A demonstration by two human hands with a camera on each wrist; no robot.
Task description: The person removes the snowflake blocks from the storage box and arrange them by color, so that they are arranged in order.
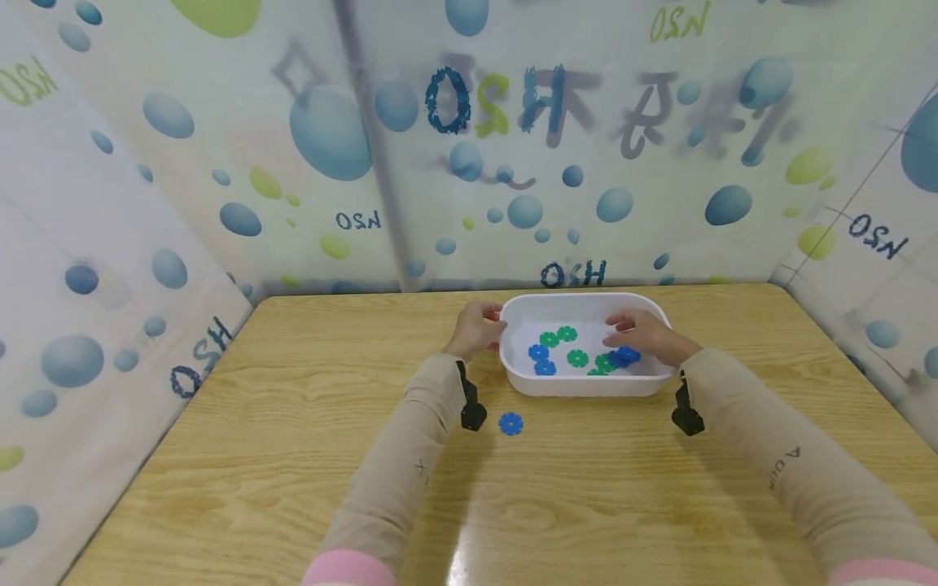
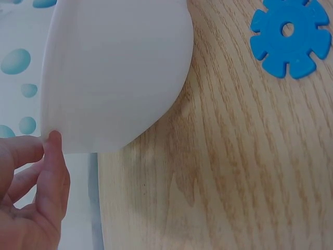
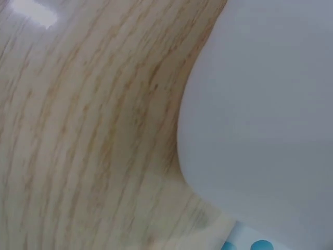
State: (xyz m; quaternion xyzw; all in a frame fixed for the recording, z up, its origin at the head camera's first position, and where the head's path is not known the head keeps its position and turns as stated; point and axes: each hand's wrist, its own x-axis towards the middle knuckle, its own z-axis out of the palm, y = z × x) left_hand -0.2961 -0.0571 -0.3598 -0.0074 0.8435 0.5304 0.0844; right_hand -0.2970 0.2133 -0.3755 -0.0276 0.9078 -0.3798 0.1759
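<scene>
A white plastic tub (image 1: 579, 386) stands toward the far edge of the table. Inside it lie several flat, notched discs: green ones such as this disc (image 1: 577, 358) and blue ones such as this disc (image 1: 545, 368). My left hand (image 1: 478, 327) pinches the tub's left rim between thumb and fingers; the left wrist view shows the fingertips (image 2: 54, 136) at that edge. My right hand (image 1: 645, 335) reaches over the right rim, fingers loosely bent above blue and green discs and holding nothing visible. The tub's wall (image 3: 260, 125) hides the right hand in its wrist view.
One blue notched disc (image 1: 510, 423) lies on the wooden table (image 1: 293, 423) in front of the tub's left end, beside the left forearm. A patterned curtain (image 1: 410, 187) hangs behind the table and at both sides.
</scene>
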